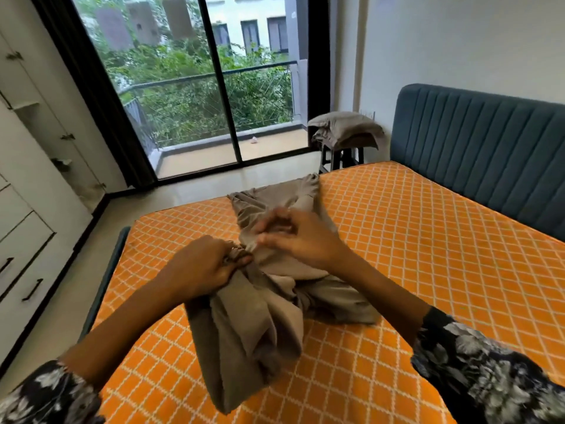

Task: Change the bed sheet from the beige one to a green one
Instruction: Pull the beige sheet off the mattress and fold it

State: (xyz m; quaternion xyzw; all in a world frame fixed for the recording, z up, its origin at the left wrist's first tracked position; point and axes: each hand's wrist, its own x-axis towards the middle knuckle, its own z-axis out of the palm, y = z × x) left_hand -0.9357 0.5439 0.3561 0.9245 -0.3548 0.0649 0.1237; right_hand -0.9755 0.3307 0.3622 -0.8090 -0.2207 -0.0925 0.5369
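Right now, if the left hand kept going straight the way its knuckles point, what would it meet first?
The left hand, which grips the beige sheet at its gathered edge, points toward the right hand. It would likely meet those fingers first, though the depth between them is unclear.

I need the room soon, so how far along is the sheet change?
Done: the orange quilted mattress is stripped bare. In hand: the left hand grips a gathered edge of the bunched beige sheet on the mattress, while the right hand pinches it. Left: no green sheet is in view, so fitting it remains.
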